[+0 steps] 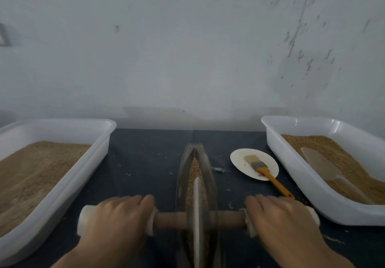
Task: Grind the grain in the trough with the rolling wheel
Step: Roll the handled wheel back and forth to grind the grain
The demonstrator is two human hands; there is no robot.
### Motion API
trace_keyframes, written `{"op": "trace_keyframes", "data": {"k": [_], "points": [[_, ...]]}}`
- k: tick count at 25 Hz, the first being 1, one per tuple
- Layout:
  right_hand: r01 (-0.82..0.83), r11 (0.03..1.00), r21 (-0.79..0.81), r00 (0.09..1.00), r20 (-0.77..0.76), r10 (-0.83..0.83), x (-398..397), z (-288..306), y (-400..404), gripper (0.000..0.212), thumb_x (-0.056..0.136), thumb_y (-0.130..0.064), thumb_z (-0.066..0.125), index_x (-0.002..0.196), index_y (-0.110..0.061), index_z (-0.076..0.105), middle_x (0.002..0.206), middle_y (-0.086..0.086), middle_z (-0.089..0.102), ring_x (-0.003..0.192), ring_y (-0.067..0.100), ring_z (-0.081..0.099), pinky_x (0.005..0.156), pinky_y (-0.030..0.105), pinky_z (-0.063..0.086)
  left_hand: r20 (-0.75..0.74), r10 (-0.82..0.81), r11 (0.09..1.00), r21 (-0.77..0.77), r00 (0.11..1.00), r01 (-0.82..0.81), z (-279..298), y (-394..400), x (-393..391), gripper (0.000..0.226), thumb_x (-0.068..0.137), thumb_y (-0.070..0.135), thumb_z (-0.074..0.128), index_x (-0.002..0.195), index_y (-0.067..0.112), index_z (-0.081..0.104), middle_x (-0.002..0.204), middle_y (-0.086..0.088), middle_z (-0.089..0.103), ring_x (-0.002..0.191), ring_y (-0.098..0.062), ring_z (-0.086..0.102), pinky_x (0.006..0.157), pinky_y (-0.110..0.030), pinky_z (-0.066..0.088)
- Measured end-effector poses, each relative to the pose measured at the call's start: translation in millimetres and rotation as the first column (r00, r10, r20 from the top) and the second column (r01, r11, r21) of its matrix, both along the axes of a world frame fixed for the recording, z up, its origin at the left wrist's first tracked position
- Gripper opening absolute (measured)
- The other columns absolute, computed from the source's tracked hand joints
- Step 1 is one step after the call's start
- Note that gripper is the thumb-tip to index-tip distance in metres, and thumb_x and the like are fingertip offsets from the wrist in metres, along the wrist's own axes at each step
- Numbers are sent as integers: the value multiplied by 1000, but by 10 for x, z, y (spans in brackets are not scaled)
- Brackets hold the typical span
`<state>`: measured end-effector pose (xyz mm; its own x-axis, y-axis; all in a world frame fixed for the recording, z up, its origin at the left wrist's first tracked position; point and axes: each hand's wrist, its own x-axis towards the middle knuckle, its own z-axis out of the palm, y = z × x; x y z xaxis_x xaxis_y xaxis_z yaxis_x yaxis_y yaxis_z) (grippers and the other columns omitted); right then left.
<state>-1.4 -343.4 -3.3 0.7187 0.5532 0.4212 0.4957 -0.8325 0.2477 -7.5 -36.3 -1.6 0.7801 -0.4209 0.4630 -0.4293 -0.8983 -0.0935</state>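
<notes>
Our left hand curls over the cloth-wrapped left end of the wooden axle, fingers wrapped down around the padding, and our right hand grips the wrapped right end the same way; both are closed tight on the axle. Between them the rolling wheel stands upright on edge in the trough, at the near part of it, with brown grain lying along the groove toward 12 o'clock of the wheel. The trough sits in the middle of the bench, which is covered in dark cloth dotted with pale crumbs. At 10 o'clock from the wheel a white tub holds tan meal; at 2 o'clock a second white tub holds more, with a pale scoop lying in it. Between the trough and that second tub, at 1 o'clock, a small white plate carries a brush whose orange handle runs off the plate toward our right hand. A scuffed grey-white wall rises behind the bench.
</notes>
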Motion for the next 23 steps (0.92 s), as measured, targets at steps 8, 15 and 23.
{"op": "trace_keyframes", "data": {"k": [8, 15, 23], "points": [[323, 946, 12, 937, -147, -317, 1096, 86, 276, 16, 91, -28, 57, 102, -22, 47, 83, -4, 61, 67, 14, 56, 59, 28, 44, -12, 354, 923, 165, 935, -347, 124, -224, 1071, 20, 87, 36, 55, 85, 28, 37, 86, 9, 60, 75, -15, 59, 60, -29, 37], [27, 999, 39, 1000, 3, -28, 47, -151, -77, 51, 32, -21, 87, 67, -25, 50, 52, -8, 46, 39, 11, 42, 42, 23, 27, 46, 234, 953, 185, 971, -239, 55, -76, 26, 15, 71, 48, 49, 70, 37, 38, 53, 16, 38, 44, -5, 23, 46, -21, 2], [368, 928, -65, 923, -91, -373, 1031, 39, 258, 18, 88, -31, 62, 96, -24, 48, 80, -6, 60, 65, 13, 56, 54, 28, 39, -61, 369, 919, 175, 927, -354, 81, -216, 915, 16, 89, 35, 55, 90, 26, 42, 91, 7, 61, 80, -17, 61, 67, -31, 44]]}}
